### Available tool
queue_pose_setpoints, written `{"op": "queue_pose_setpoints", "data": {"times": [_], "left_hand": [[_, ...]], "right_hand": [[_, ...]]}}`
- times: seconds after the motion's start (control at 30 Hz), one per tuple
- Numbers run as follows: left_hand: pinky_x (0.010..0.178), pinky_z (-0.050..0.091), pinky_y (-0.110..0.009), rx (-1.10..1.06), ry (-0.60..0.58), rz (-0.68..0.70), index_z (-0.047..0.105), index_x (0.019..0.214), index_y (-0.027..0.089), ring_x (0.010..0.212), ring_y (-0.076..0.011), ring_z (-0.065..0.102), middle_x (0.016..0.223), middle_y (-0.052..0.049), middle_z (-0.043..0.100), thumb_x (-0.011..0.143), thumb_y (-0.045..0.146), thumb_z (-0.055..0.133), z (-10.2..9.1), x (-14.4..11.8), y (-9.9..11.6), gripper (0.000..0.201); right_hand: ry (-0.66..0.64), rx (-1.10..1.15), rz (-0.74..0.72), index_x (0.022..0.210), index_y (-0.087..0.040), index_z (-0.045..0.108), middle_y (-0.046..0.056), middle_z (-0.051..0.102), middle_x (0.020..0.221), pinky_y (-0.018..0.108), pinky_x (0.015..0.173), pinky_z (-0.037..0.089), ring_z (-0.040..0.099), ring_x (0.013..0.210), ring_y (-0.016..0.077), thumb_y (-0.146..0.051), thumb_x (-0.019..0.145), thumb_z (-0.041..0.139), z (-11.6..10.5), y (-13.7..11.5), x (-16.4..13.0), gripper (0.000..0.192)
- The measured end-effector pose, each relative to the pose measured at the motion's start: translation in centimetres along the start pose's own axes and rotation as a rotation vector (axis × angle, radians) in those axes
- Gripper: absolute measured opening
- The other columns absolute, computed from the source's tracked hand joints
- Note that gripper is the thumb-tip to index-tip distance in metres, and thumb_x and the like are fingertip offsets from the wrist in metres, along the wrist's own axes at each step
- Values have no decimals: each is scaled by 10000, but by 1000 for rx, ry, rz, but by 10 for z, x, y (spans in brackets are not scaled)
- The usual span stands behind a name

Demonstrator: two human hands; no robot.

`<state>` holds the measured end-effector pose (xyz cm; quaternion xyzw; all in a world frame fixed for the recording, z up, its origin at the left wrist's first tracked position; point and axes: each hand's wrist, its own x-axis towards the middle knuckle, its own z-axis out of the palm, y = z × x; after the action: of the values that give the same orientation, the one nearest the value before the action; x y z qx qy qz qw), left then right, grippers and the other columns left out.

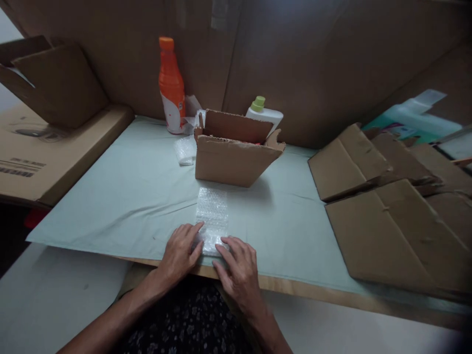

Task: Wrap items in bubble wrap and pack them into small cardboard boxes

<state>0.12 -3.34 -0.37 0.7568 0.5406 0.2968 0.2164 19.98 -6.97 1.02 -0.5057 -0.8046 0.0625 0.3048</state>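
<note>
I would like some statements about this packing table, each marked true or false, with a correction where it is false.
1. Both hands rest on the strip of bubble wrap at the near edge of the table. True: the left hand and the right hand lie flat on its near end.
2. The orange bottle lies on its side. False: it stands upright at the back.
3. The open cardboard box stands beyond the bubble wrap. True.
4. The white bottle has a red cap. False: the cap is light green.
5. The flattened cartons lie to the left of the hands. False: they lie to the right.
</note>
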Motion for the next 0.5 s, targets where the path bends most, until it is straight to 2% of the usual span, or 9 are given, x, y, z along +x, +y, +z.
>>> {"op": "queue_pose_setpoints", "data": {"times": [0.07,0.13,0.23,0.33,0.43,0.5], "left_hand": [[951,499,-463,0,68,45,529,1372,203,1114,-281,587,1221,-135,626,949,280,555,-3,-4,0,430],[1025,456,-499,-20,72,135,504,1400,235,1225,-305,538,1332,-144,573,926,335,620,-9,-10,1,499],[1021,442,-510,-81,-26,220,480,1428,265,1146,-285,577,1235,-115,641,928,277,613,-17,-19,2,517],[884,502,-431,-140,-50,123,500,1405,243,939,-233,612,1004,-72,692,961,206,536,-17,-18,1,447],[812,507,-408,-55,-23,22,551,1347,191,864,-234,606,937,-74,694,961,242,551,-10,-5,-3,390],[826,500,-436,39,-6,-7,585,1306,168,895,-260,611,975,-96,697,950,251,561,-6,5,-6,366]], "right_hand": [[-72,-5,-20,1204,-232,653,98,690,1245,490,996,444,573,1212,294,-187,948,592,2,1,4,267],[-89,21,1,1159,-236,677,86,723,1162,475,971,451,612,1135,272,-171,967,554,3,2,9,236],[-119,131,56,1100,-230,695,58,758,986,433,902,472,665,923,223,-189,997,516,1,3,13,210],[-123,170,107,1127,-226,683,52,761,956,402,832,492,667,863,216,-255,1009,526,-4,2,13,198],[-18,57,93,1208,-214,655,107,722,1140,438,893,479,634,1054,266,-261,994,548,-5,-2,13,244],[-33,0,49,1232,-217,648,124,683,1230,468,944,458,596,1141,290,-251,977,572,-3,-3,15,268]]}}
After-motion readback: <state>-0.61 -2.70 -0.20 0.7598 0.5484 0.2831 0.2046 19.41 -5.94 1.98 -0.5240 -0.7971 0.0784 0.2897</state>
